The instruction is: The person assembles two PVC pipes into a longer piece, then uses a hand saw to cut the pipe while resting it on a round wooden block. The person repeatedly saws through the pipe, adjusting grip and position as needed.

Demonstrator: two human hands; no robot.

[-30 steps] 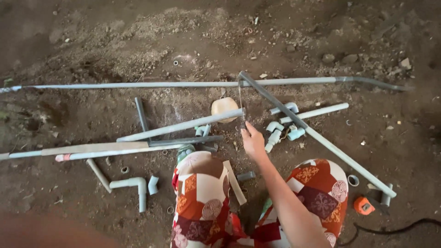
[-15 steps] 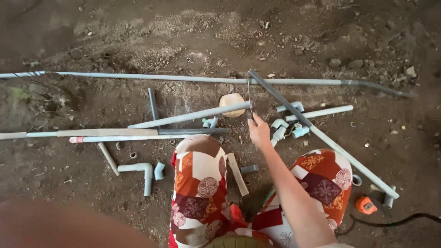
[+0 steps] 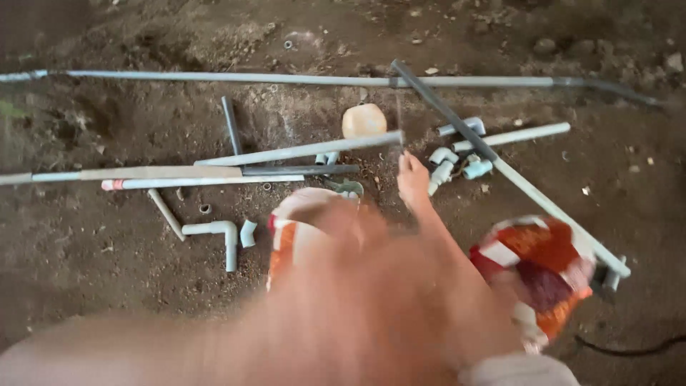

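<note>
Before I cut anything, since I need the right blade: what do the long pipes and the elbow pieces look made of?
Long pipes: likely rigid plastic, matt pale grey, uniform colour, no rust. Elbow pieces: probably the same moulded plastic, light grey.

Right arm stretched forward
Right hand (image 3: 413,180) reaches out, fingers closed together; the left hand sweeps across as a close, unreadable blur.

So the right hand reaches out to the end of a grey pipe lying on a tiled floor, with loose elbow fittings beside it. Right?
Not quite. In the head view the grey pipe lies on bare dirt ground, not a tiled floor. The rest holds: the right hand reaches to the pipe's end, and loose elbow fittings lie beside it.
</note>
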